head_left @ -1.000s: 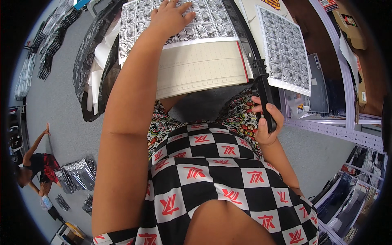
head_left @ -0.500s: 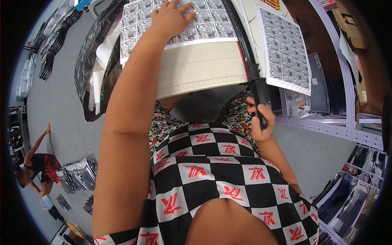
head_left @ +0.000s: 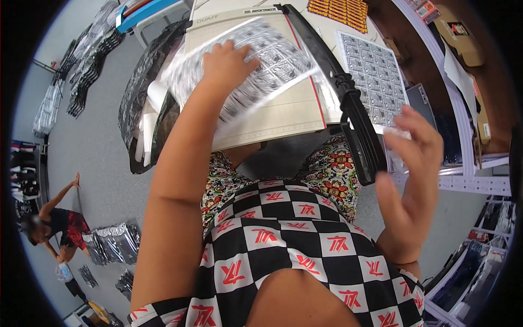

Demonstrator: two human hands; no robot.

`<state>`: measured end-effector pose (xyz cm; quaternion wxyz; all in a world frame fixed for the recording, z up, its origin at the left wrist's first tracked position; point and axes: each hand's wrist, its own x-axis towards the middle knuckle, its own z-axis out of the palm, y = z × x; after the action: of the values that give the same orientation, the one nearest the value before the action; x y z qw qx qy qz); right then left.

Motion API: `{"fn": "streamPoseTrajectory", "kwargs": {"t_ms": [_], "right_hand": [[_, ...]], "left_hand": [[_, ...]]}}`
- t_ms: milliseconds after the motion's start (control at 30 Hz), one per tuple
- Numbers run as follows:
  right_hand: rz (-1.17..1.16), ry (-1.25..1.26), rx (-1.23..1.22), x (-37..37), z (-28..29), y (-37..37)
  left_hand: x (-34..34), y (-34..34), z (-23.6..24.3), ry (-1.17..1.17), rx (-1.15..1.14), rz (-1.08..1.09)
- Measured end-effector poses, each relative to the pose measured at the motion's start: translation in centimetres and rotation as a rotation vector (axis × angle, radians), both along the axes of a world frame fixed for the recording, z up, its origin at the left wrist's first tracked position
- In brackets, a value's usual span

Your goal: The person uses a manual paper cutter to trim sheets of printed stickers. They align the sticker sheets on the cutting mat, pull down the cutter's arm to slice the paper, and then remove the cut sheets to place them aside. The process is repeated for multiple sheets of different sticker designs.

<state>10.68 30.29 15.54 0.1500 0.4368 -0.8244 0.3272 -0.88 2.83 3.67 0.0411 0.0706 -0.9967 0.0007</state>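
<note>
My left hand [head_left: 226, 65] lies with fingers spread on a white sheet printed with rows of black-and-white designs [head_left: 272, 60]. The sheet sits turned at a slant on the cream bed of a paper trimmer [head_left: 278, 117], its left part smeared by motion. Along the trimmer's right side runs the black cutting arm [head_left: 321, 46], its handle [head_left: 362, 141] pointing toward me. My right hand [head_left: 411, 169] is off the handle, just right of it, fingers apart and holding nothing. Beyond that hand lies a second printed sheet [head_left: 373, 76] on the table.
Left of the trimmer hangs a black plastic bag [head_left: 147, 92] with white paper rolls. An orange-and-black patterned sheet [head_left: 340, 13] lies at the far right. Purple-white shelving [head_left: 460, 98] stands on the right. Another person [head_left: 62, 223] is at far left, by stacks of dark packages [head_left: 114, 243].
My right hand has let go of the cutting arm's handle and moved right, opening. The sheet under my left hand has swung to a slant and slid over the trimmer bed.
</note>
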Motion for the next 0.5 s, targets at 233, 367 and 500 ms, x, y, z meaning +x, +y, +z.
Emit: {"fn": "streamPoseTrajectory", "kwargs": {"t_ms": [233, 367, 500], "right_hand": [[0.813, -0.520, -1.012, 8.5, -0.3, -5.3], [1.090, -0.735, -0.412, 3.2, 2.2, -1.9], [0.617, -0.362, -0.425, 3.5, 1.5, -1.4]], "left_hand": [[3.2, -2.1, 0.9, 0.034, 0.000, -0.211], [3.6, -2.2, -1.3, 0.197, 0.070, -0.150], [2.3, -2.1, -2.2, 0.248, 0.074, -0.104]]}}
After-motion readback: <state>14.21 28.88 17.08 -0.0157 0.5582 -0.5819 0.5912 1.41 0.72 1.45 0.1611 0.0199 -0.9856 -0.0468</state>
